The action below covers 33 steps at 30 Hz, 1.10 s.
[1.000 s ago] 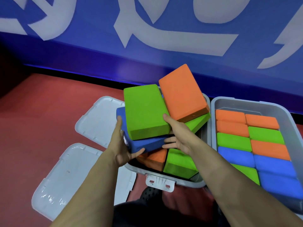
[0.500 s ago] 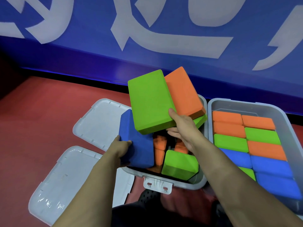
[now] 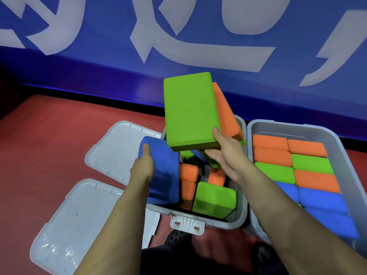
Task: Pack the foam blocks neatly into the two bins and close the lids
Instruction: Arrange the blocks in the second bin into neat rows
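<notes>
Two grey plastic bins stand side by side on the red floor [image 3: 49,139], in front of a blue wall [image 3: 99,62] with large white characters.

The right bin [image 3: 349,161] is filled with foam blocks lying flat in tidy rows: orange ones at the far end, then green and orange, then blue ones [image 3: 321,201] nearer to the person.

The left bin [image 3: 224,224] is in disorder. Inside it some orange blocks [image 3: 187,179] stand on their edges, and a green block [image 3: 215,199] lies tilted at the near side, beside the front latch [image 3: 187,225].

The left hand [image 3: 144,168] holds a blue block [image 3: 162,171] at the left wall of this bin; the thumb lies on the top edge of the block, and the block stands almost upright, leaning a little outward.

The right hand [image 3: 228,153] holds a large green block [image 3: 190,112] above the bin, with the thumb on its upper face and the fingers under its near corner. This block is raised and tilted. Just behind it an orange block [image 3: 226,114] leans against the far end of the bin; I cannot tell if the hand also touches it.

Two grey lids lie open on the floor to the left: one lid [image 3: 119,151] just beside the left bin, the other lid [image 3: 79,225] nearer to the person. Both bins are uncovered.
</notes>
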Motion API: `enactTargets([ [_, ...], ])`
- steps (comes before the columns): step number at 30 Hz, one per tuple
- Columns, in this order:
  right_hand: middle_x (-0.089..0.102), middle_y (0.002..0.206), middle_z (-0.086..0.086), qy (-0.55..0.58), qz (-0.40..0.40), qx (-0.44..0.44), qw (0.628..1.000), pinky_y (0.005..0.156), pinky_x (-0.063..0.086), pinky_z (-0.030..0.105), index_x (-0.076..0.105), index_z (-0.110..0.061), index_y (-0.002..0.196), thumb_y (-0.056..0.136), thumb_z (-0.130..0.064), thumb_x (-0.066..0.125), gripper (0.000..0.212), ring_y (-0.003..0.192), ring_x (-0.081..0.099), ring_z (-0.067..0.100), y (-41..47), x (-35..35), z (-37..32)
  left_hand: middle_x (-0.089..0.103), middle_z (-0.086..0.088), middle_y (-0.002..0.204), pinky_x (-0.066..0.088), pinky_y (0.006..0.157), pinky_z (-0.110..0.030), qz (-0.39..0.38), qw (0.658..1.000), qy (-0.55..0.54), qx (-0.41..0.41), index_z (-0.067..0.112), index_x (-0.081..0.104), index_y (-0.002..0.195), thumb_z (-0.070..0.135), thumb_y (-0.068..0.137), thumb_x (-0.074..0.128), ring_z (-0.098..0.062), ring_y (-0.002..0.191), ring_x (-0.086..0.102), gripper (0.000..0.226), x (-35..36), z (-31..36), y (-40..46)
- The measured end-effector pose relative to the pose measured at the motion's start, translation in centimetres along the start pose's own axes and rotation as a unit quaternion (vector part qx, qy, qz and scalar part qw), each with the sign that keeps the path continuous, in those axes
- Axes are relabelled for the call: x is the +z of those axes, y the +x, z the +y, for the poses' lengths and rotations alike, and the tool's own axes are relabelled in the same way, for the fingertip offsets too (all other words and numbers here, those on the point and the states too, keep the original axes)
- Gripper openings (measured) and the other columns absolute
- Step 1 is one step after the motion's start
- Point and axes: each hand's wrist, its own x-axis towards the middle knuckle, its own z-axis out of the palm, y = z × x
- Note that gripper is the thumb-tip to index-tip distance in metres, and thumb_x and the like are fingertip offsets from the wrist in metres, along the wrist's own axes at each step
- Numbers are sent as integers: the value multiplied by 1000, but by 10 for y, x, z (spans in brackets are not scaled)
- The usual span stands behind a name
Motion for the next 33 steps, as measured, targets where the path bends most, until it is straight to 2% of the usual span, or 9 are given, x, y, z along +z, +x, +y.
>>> enactTargets([
  [3,69,127,4,14,2,-1,1000,109,49,38,53,-6,139,101,-40,59,51,113,68,22,-2,-1,-2,32,-23,158,25,120,-49,38,995,97,-9,10,36,155,69,100,25,-40,144,32,82,8,-10,2],
  [5,62,137,7,11,-1,3,1000,109,49,39,48,-4,145,100,-41,60,60,114,67,23,-1,-3,-2,34,-23,157,26,120,-51,46,993,107,-13,11,37,155,69,100,25,-42,142,33,81,8,-9,4],
  [9,71,111,-4,3,-11,-3,1000,108,49,36,56,-11,128,102,-38,58,38,105,69,16,-2,-3,0,39,-20,153,28,118,-54,62,992,108,-22,13,42,152,70,97,29,-41,139,36,80,6,-11,10],
  [14,65,136,6,-30,-24,20,999,109,49,38,50,-5,145,101,-42,57,58,115,68,22,-6,0,7,30,-21,156,23,117,-53,133,985,103,-40,16,32,155,59,94,54,-40,144,27,77,-6,-20,7],
  [19,72,124,5,-21,-31,36,999,108,50,41,57,-7,138,103,-37,56,46,110,71,22,-6,0,8,32,-17,160,41,108,-59,75,989,-25,-125,15,22,160,60,82,74,-45,140,40,104,-21,-38,17],
  [21,74,119,3,-14,-33,37,999,107,51,40,58,-7,135,104,-36,55,43,108,72,22,-6,0,8,43,-14,151,49,93,-59,26,982,-90,-166,9,35,152,57,86,73,-46,123,51,90,-20,-41,12],
  [24,76,108,0,-4,-36,39,999,106,51,41,63,-12,122,104,-35,54,30,108,72,24,-7,0,7,46,-12,129,53,81,-54,-15,986,-87,-140,7,49,135,52,94,65,-41,107,50,63,-14,-38,8],
  [27,78,101,-3,-3,-37,44,998,107,51,41,65,-18,108,105,-34,54,20,108,72,24,-9,1,8,44,-12,132,56,87,-60,-33,986,-85,-136,6,48,137,51,95,65,-40,109,48,64,-11,-32,5],
  [33,77,105,7,1,-43,90,995,104,52,44,64,-18,106,105,-33,54,18,108,71,36,-12,4,13,51,-14,139,49,99,-57,-67,980,-72,-171,6,43,146,44,103,54,-43,117,52,58,-7,-30,-5],
])
